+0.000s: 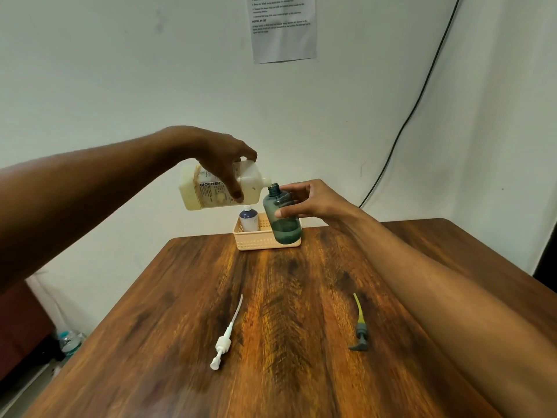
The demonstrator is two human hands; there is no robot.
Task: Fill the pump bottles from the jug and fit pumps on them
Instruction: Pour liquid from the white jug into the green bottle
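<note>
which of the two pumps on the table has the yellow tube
The grey pump, lying on the table on the right beside the person's right forearm. The white pump to its left has a pale white tube instead.

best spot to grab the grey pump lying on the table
Pinch the grey pump at its collar, coming from above. It lies flat on the table, spout toward the person, tube pointing away; the collar looks like the thickest, stiffest part, likely the surest hold.

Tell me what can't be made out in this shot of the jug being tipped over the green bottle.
Head view only:
- Jug label: partly covered by the left hand.
- Any liquid passing into the green bottle: not discernible.
- White bottle top: hidden behind the jug.
- Wall notice: cut off at the top edge, print too small.
</note>
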